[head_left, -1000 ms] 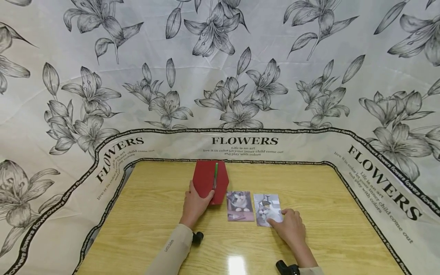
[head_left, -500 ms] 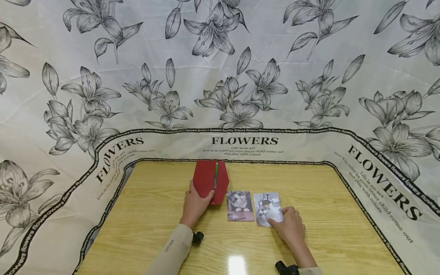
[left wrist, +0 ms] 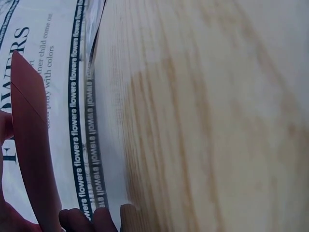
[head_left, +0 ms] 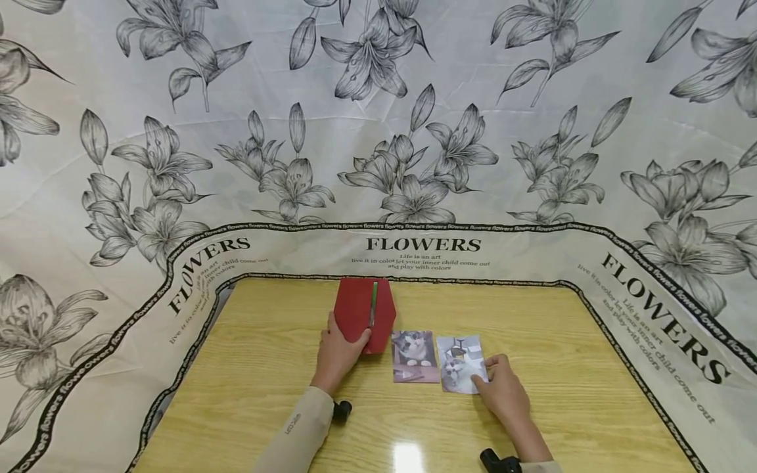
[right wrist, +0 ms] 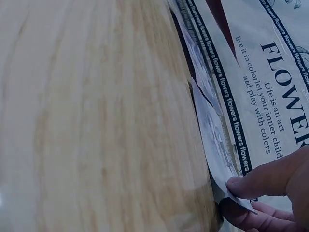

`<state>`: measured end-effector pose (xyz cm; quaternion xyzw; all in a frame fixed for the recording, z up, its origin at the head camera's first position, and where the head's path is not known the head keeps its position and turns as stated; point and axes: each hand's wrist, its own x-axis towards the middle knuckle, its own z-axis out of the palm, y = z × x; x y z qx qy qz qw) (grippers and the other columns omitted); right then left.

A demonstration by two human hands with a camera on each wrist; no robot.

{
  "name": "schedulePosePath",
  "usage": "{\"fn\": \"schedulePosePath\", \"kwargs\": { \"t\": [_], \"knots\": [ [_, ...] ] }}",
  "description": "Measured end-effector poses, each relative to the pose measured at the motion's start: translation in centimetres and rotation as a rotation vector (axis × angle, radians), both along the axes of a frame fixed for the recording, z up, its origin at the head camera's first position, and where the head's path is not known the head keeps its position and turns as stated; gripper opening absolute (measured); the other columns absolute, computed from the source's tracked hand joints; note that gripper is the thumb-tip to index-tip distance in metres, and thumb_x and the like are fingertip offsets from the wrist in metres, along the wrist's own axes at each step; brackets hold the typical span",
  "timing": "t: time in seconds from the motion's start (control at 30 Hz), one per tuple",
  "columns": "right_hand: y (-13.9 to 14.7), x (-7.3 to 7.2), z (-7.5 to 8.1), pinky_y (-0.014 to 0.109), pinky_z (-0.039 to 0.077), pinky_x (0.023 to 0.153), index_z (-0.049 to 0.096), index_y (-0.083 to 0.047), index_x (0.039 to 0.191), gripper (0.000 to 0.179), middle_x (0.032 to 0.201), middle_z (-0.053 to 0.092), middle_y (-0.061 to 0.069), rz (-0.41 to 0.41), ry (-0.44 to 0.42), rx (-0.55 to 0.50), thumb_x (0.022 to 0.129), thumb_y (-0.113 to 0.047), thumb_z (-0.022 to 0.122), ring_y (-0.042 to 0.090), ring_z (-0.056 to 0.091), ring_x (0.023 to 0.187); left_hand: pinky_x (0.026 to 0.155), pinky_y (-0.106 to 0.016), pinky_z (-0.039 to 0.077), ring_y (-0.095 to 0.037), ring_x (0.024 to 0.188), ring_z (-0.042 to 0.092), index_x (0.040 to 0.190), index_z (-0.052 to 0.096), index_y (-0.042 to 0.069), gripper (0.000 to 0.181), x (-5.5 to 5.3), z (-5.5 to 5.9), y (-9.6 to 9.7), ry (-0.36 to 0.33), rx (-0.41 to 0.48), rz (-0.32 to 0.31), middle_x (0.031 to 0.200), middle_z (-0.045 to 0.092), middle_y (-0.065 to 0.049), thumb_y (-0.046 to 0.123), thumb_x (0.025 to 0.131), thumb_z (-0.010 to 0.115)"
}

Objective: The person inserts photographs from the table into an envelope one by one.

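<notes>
My left hand [head_left: 338, 355] grips the near end of a red paper envelope [head_left: 355, 309], with a narrow green and silvery strip [head_left: 374, 303] along its right part. The left wrist view shows the red envelope [left wrist: 33, 140] edge-on and tilted up from the table, between thumb and fingers. At the right, my right hand [head_left: 505, 392] pinches the lower right corner of a photo card of a pale cat [head_left: 458, 362]. In the right wrist view the thumb lies on top of this card [right wrist: 212, 133], fingers beneath, its corner bent up.
A second photo card, of a dark-and-white cat [head_left: 415, 351], lies flat between the envelope and the pinched card. All rest on a wood-grain table [head_left: 532, 322]. A white flower-print cloth [head_left: 426, 256] borders the table's back and sides.
The right thumb has slid slightly right toward the photo card's corner. The left hand keeps its hold on the envelope. The head view has shifted a little.
</notes>
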<state>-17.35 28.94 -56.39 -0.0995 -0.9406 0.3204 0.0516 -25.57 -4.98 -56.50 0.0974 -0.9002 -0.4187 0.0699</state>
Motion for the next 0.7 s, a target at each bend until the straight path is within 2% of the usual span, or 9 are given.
{"fn": "schedulePosePath", "kwargs": {
  "t": [0.1,0.2,0.27,0.43,0.7],
  "knots": [
    [0.5,-0.2,-0.1,0.042,0.049,0.070,0.058,0.004,0.120,0.036,0.085,0.071,0.009,0.026,0.014,-0.041,0.096,-0.017,0.075,0.028,0.064,0.080,0.096,-0.062,0.054,-0.047,0.115,0.063,0.168,0.023,0.001,0.112,0.0,-0.2,0.0,0.007,-0.002,-0.005,0.134,0.054,-0.033,0.060,0.091,0.078],
    [0.8,-0.3,-0.1,0.044,0.051,0.082,0.061,0.005,0.118,0.031,0.096,0.075,0.011,0.037,0.017,-0.100,0.098,-0.014,0.073,0.031,0.068,0.093,0.097,-0.062,0.053,-0.048,0.117,0.063,0.168,0.022,0.000,0.112,0.1,-0.4,0.0,0.014,-0.001,-0.007,0.135,0.054,-0.035,0.059,0.092,0.078],
    [0.9,-0.3,0.1,0.042,0.051,0.083,0.060,0.006,0.122,0.032,0.097,0.076,0.013,0.035,0.004,-0.169,0.099,-0.014,0.072,0.031,0.069,0.099,0.097,-0.062,0.053,-0.048,0.117,0.062,0.168,0.022,0.000,0.112,0.2,-0.5,0.0,0.013,0.001,-0.010,0.135,0.054,-0.035,0.059,0.092,0.078],
    [0.9,-0.7,0.9,0.032,0.046,0.069,0.055,0.004,0.134,0.039,0.090,0.074,0.011,0.012,-0.015,-0.339,0.103,-0.015,0.071,0.022,0.064,0.084,0.097,-0.062,0.053,-0.047,0.117,0.062,0.168,0.022,0.000,0.112,0.3,-0.1,0.0,0.005,0.013,-0.009,0.137,0.053,-0.035,0.059,0.091,0.078],
    [-0.4,-2.1,2.1,0.028,0.043,0.060,0.057,0.000,0.135,0.037,0.090,0.075,0.013,-0.015,0.111,-0.428,0.104,-0.013,0.072,0.015,0.056,0.066,0.099,-0.062,0.053,-0.047,0.119,0.062,0.169,0.021,0.000,0.113,0.1,0.0,0.0,0.003,0.010,-0.012,0.138,0.053,-0.035,0.059,0.091,0.078]
  ]
}}
